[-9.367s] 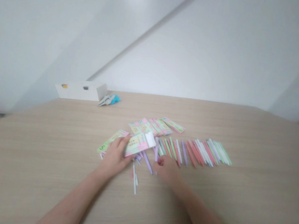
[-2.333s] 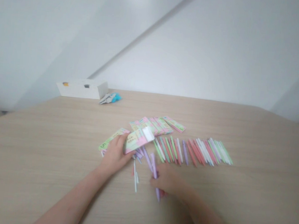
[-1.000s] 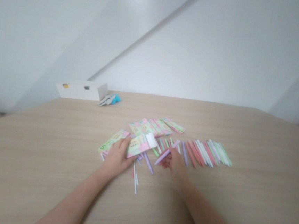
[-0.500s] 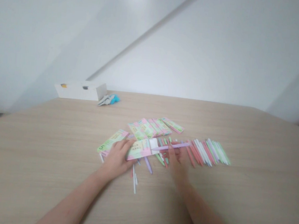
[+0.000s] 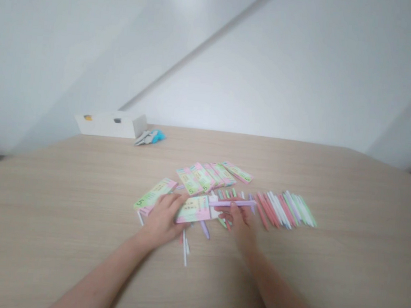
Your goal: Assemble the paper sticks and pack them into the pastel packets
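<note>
Pale wooden worktop [image 5: 59, 218] below plain white walls, its far edge well beyond everything in reach. Left hand [image 5: 162, 212] palm down, fingers spread and pressed on a pastel pink-and-green packet [image 5: 194, 209], seemingly pinning it flat against sliding, with its white-tipped end toward 3 o'clock. Right hand [image 5: 243, 220] just beside that end, thumb and fingers pinching a lilac stick [image 5: 233, 203] level and roughly in line with the packet, close to its end. Tight room between the hands, with more sticks lying underneath. At 12 o'clock, an overlapping row of similar packets [image 5: 211, 173]; at 3 o'clock, a dense fan of pastel sticks [image 5: 283, 211] almost at the right hand; at 6 o'clock, a few loose white sticks [image 5: 184, 250]. Far off at 11 o'clock, a white box [image 5: 109, 124] on the worktop near the far edge, beside a crumpled grey-and-blue item [image 5: 148, 138].
</note>
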Available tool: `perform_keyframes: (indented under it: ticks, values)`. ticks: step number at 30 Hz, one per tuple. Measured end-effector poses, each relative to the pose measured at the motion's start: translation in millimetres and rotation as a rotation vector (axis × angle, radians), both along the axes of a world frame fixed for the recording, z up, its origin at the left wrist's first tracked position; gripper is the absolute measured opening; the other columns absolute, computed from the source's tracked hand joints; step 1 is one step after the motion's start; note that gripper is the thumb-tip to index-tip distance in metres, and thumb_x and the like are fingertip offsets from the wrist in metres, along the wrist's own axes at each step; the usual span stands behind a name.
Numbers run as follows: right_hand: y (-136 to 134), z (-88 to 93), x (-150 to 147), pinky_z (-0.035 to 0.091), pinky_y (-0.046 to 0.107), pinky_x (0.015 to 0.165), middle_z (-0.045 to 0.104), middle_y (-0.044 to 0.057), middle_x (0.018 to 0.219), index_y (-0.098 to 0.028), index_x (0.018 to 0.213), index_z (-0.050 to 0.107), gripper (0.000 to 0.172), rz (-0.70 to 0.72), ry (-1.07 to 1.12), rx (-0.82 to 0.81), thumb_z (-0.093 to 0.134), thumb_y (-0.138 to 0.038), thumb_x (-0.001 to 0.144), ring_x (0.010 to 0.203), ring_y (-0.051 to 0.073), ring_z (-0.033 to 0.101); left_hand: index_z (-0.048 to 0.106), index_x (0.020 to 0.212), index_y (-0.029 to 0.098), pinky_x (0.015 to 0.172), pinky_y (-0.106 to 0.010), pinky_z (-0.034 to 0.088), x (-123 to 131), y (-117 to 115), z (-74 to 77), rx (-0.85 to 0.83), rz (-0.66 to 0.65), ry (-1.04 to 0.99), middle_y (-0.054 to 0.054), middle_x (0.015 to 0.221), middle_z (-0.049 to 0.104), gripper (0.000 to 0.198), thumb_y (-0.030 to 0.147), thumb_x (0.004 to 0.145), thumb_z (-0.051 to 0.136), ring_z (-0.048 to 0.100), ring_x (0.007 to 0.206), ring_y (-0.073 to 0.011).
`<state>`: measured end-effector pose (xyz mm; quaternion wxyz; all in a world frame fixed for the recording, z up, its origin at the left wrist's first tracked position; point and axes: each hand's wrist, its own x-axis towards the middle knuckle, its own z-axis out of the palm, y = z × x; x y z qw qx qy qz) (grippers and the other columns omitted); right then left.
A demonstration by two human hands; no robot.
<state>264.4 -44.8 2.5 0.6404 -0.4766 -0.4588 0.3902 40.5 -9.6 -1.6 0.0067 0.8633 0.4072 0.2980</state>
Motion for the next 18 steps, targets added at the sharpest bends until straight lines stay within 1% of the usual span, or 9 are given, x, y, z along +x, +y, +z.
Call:
perform_keyframes:
  ticks: [1,3,5,7,10,12,15,18]
  values:
    - [-0.2,0.2,-0.5,0.045,0.022,0.04,0.072,0.007,0.082,-0.018,0.095,0.055,0.041,0.013,0.0,-0.004,0.053,-0.055,0.079,0.061,0.018,0.068,0.044,0.127,0.023,0.097,-0.043,0.036,0.1,0.0,0.3,0.003,-0.001,0.004,-0.01,0.119,0.053,0.058,0.03,0.072,0.063,0.046,0.113,-0.0293]
    - [-0.3,0.3,-1.3,0.051,0.023,0.047,0.072,0.007,0.081,-0.018,0.093,0.056,0.037,0.021,-0.018,0.003,0.055,-0.052,0.08,0.063,0.018,0.068,0.044,0.126,0.023,0.097,-0.043,0.036,0.1,0.0,0.4,0.013,-0.002,0.012,-0.01,0.118,0.053,0.058,0.03,0.071,0.063,0.046,0.112,-0.0286]
    - [0.0,0.2,-1.8,0.055,0.026,0.056,0.072,0.007,0.082,-0.017,0.091,0.058,0.034,0.023,-0.053,0.006,0.057,-0.049,0.079,0.068,0.018,0.069,0.044,0.126,0.022,0.098,-0.042,0.035,0.0,0.1,0.0,0.023,-0.005,0.021,-0.01,0.118,0.053,0.059,0.03,0.072,0.064,0.046,0.113,-0.0282]
    - [0.1,0.2,-2.1,0.056,0.027,0.06,0.072,0.008,0.083,-0.016,0.089,0.059,0.031,0.033,-0.087,-0.003,0.059,-0.045,0.079,0.073,0.019,0.07,0.044,0.126,0.021,0.099,-0.041,0.035,-0.4,0.1,-0.8,0.032,-0.008,0.031,-0.01,0.118,0.052,0.059,0.03,0.072,0.064,0.045,0.113,-0.0282]
    - [0.0,1.3,-2.7,0.057,0.027,0.061,0.072,0.008,0.082,-0.016,0.091,0.056,0.028,0.055,-0.103,-0.012,0.06,-0.04,0.079,0.075,0.02,0.07,0.044,0.127,0.021,0.099,-0.042,0.034,-0.8,0.3,-2.1,0.044,-0.013,0.041,-0.01,0.119,0.052,0.059,0.031,0.073,0.064,0.045,0.113,-0.0285]
    - [0.0,2.1,-3.3,0.056,0.026,0.06,0.071,0.006,0.082,-0.017,0.094,0.051,0.029,0.044,-0.073,-0.005,0.063,-0.037,0.077,0.074,0.019,0.07,0.043,0.128,0.021,0.099,-0.042,0.034,-0.9,0.3,-2.3,0.045,-0.013,0.044,-0.01,0.119,0.052,0.06,0.032,0.073,0.064,0.045,0.113,-0.0285]
    - [0.3,2.7,-4.5,0.056,0.025,0.056,0.07,0.004,0.083,-0.02,0.099,0.041,0.039,0.016,-0.009,-0.004,0.067,-0.034,0.073,0.074,0.02,0.071,0.044,0.127,0.021,0.099,-0.042,0.034,-0.8,0.3,-1.6,0.042,-0.011,0.041,-0.01,0.119,0.053,0.06,0.031,0.072,0.064,0.046,0.113,-0.0282]
    - [0.6,2.8,-5.2,0.057,0.027,0.057,0.07,0.004,0.085,-0.02,0.105,0.038,0.046,-0.004,-0.003,0.007,0.067,-0.035,0.072,0.073,0.021,0.071,0.044,0.127,0.021,0.099,-0.042,0.034,-0.4,0.2,-1.0,0.037,-0.015,0.036,-0.01,0.119,0.053,0.059,0.03,0.072,0.064,0.046,0.113,-0.0281]
